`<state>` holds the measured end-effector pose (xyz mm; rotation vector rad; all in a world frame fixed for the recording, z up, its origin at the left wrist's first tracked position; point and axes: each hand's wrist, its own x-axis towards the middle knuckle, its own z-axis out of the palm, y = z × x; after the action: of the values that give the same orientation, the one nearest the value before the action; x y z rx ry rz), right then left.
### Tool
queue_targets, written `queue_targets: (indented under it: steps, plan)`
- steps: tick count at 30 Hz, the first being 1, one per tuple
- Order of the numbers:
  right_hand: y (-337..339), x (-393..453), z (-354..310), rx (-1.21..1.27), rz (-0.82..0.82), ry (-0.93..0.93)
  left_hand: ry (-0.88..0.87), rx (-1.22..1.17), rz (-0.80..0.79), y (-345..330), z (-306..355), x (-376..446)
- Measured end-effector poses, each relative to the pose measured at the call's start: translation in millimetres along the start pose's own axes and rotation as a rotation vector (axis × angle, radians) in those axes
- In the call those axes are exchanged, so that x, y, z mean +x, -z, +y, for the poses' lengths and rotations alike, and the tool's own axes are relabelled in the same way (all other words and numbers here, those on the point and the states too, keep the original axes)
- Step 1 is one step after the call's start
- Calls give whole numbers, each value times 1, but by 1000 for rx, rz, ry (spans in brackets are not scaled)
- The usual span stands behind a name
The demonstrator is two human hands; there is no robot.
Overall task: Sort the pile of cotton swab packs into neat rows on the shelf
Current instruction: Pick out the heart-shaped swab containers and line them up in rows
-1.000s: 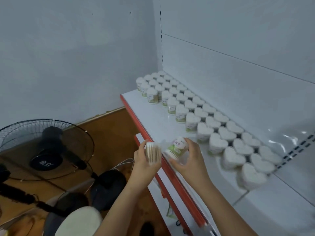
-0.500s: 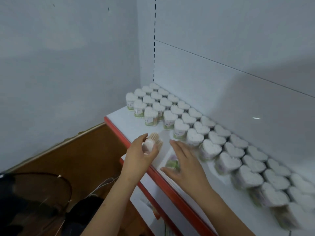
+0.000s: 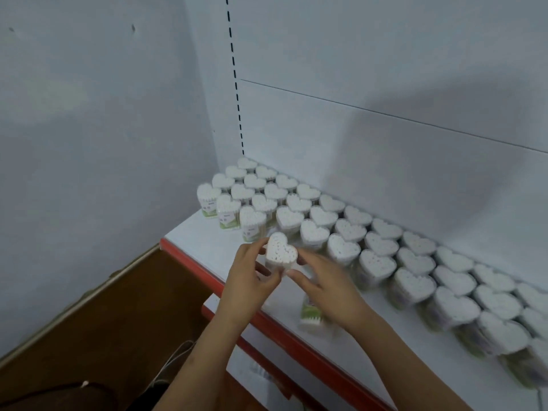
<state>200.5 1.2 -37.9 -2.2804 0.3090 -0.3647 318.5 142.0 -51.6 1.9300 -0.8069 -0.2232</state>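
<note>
Fingers of both hands around heart-shaped swab pack (image 3: 280, 252), label writing unreadable.

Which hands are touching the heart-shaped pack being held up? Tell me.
Touching, both. In the head view the left hand grips the heart-shaped pack from its left, and the right hand's fingertips meet its right and lower edges.

We note a smooth, faintly glossy white shelf (image 3: 207, 232) with a red painted edge (image 3: 267, 318); packs (image 3: 323, 216) of clear plastic, cotton tips matt white; brown floor (image 3: 98, 321) looks like wood.
</note>
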Motion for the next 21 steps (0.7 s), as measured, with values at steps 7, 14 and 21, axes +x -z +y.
queue_targets:
  steps: [7,14,21]
  plan:
    - [5,-46,20,-169,109,-135,91,55,100,-20,-13,21]
    - [-8,-66,31,-49,88,-161,119,114,151,-33,-13,24]
    - [-11,-73,25,44,134,-171,79,66,184,-25,-18,23]
